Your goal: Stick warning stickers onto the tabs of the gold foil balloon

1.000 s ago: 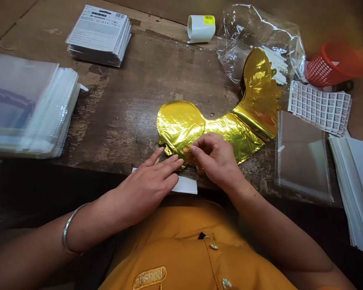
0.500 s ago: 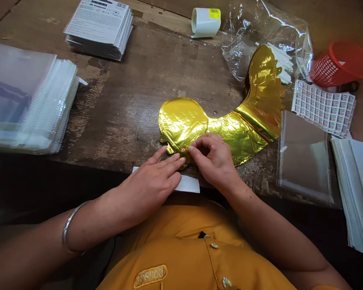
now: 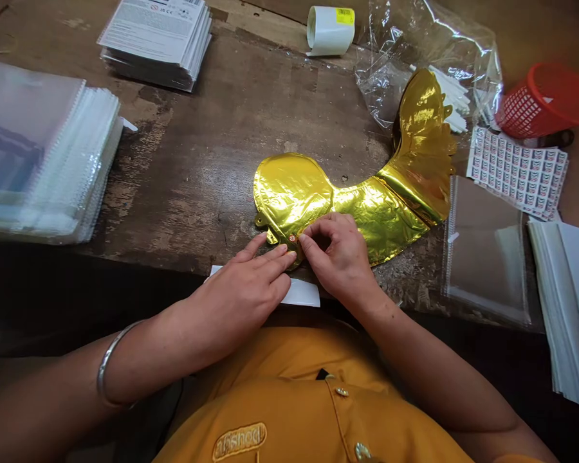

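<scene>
A gold foil balloon [image 3: 294, 183], flat and uninflated, lies curved across the table's front part. Its scalloped wide end points to the upper right. My left hand [image 3: 251, 286] rests on its near lower edge, fingers stretched out and pressing the foil. Beside those fingertips, the thumb and forefinger of my right hand [image 3: 340, 254] are pinched together at the foil. A tiny round red-and-white mark [image 3: 292, 238] shows between the two hands; whether it is printed or stuck on I cannot tell. Under my left hand, a white paper strip [image 3: 303, 293] pokes out at the table edge.
Clear plastic sleeves [image 3: 72, 167] are stacked at left, with packaged cards [image 3: 149, 32] behind. A white label roll [image 3: 330, 32], plastic bag [image 3: 381, 83], red basket [image 3: 545, 103], sticker sheet [image 3: 516, 170], single clear sleeve [image 3: 487, 257] and paper stack [image 3: 574, 302] lie behind and right.
The view has shifted slightly. Both hands stay at the same spot on the balloon, and the small round mark shows a little more clearly beside my right thumb.
</scene>
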The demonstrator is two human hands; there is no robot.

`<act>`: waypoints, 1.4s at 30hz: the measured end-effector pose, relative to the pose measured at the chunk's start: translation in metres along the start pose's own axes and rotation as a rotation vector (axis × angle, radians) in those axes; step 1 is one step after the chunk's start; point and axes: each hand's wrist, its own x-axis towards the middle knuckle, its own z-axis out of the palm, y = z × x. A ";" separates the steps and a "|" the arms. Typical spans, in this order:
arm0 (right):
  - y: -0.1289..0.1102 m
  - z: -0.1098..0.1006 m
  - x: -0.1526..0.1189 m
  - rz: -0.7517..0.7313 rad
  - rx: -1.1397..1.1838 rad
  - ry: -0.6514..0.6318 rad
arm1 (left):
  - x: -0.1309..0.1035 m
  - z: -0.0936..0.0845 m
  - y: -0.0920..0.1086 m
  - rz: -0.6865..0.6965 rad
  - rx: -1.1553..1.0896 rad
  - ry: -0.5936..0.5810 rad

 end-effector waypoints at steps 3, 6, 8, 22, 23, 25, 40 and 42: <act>0.001 0.000 0.000 0.015 -0.063 -0.014 | 0.001 0.000 0.002 0.007 0.017 0.011; 0.004 0.000 0.004 0.046 -0.133 0.040 | 0.002 0.001 0.003 0.009 0.031 0.031; 0.007 -0.001 0.006 0.032 -0.196 0.112 | 0.002 0.001 0.004 0.010 0.032 0.039; 0.015 -0.006 -0.018 -0.509 -0.051 -0.047 | -0.013 -0.007 0.003 -0.120 0.013 0.080; 0.015 -0.008 -0.015 -0.454 -0.019 -0.041 | -0.013 -0.009 0.002 -0.128 0.017 0.089; 0.015 -0.014 -0.006 -0.311 0.071 -0.076 | -0.012 -0.012 0.001 -0.131 0.029 0.101; 0.011 -0.032 0.016 -0.042 0.289 -0.080 | 0.030 -0.011 -0.019 0.091 -0.071 -0.100; 0.006 -0.030 0.001 -0.203 0.110 -0.034 | 0.033 -0.010 -0.021 0.077 -0.096 -0.097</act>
